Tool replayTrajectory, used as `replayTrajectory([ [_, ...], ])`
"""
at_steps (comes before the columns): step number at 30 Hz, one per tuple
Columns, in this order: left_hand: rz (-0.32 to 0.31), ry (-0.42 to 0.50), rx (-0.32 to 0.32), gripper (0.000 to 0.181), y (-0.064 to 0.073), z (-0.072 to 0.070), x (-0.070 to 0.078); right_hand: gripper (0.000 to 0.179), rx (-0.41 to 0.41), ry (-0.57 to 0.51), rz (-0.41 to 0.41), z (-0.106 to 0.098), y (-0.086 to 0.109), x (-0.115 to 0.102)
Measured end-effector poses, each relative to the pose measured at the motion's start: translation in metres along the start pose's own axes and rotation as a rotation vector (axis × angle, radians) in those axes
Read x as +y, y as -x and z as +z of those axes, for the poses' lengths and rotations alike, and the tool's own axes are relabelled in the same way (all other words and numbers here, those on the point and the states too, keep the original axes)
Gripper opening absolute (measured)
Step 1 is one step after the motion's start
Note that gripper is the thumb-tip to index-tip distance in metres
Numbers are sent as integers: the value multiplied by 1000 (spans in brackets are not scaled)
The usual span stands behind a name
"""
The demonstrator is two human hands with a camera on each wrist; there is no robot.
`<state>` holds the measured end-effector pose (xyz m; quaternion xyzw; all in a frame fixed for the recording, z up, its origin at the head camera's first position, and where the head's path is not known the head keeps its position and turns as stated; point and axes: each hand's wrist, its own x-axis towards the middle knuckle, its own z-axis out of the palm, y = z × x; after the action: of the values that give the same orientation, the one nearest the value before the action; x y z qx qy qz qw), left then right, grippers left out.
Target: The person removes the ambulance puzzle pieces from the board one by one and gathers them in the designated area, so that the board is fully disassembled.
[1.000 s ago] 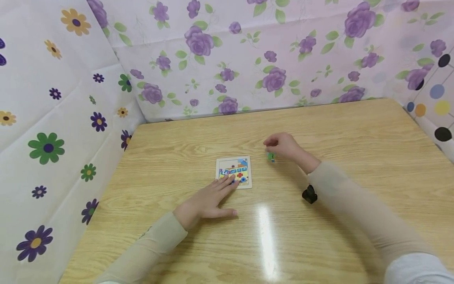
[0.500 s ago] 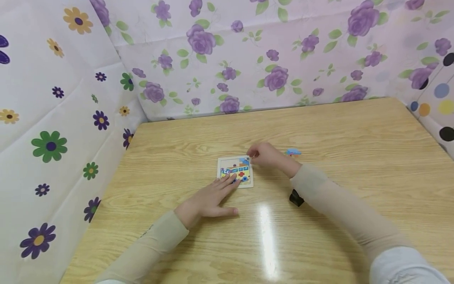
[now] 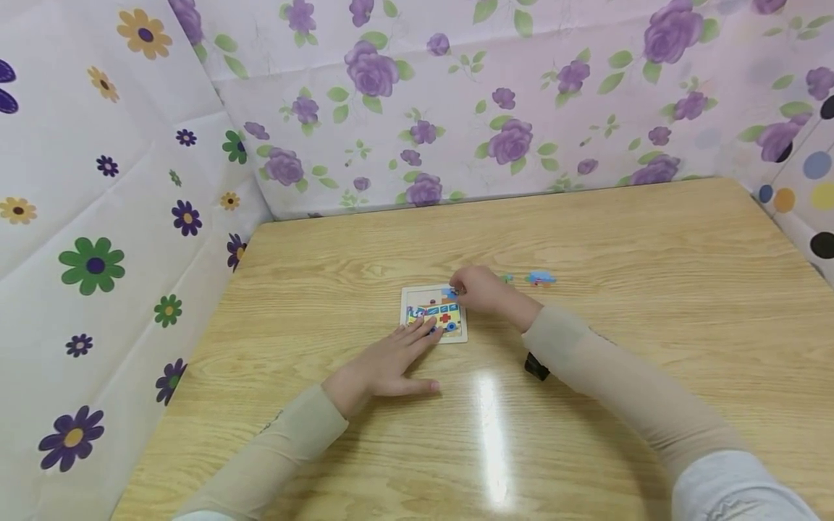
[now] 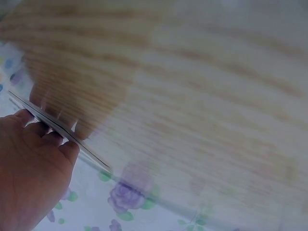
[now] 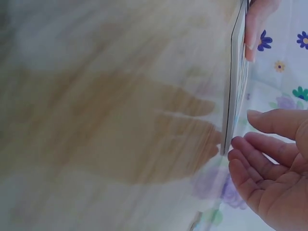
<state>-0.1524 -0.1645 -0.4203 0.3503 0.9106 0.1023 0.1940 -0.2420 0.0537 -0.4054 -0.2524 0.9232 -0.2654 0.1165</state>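
Observation:
A square picture puzzle (image 3: 432, 304) in a white frame lies on the table, showing a yellow ambulance with a red cross. My left hand (image 3: 389, 360) rests flat on its lower left part, fingers spread. At the upper right corner, over a blue-and-orange piece, is my right hand (image 3: 485, 291). The right wrist view shows that hand's thumb (image 5: 276, 122) and bent fingers apart, the fingertips at the corner of the board (image 5: 231, 110), with nothing visible between them. The left wrist view has the board edge-on (image 4: 62, 130) under the left fingers.
Behind the right hand lie a blue loose puzzle piece (image 3: 540, 278) and a small green piece (image 3: 507, 278), partly hidden. A black object (image 3: 536, 367) sits beside the right sleeve, partly covered. Flowered cloth (image 3: 365, 130) hangs along the table's back and left edges.
My right hand has moved left from the green piece to the puzzle's upper right corner, uncovering the blue piece. My left hand has stayed on the puzzle.

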Motion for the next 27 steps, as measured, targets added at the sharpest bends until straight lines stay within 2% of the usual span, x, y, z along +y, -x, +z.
replayTrajectory([
  [5,3,-5,3,86,0,0,0,34,-12,51,13,0,-2,-6],
  [27,-4,-81,40,86,-1,0,4,30,-32,7,59,3,-14,-1],
])
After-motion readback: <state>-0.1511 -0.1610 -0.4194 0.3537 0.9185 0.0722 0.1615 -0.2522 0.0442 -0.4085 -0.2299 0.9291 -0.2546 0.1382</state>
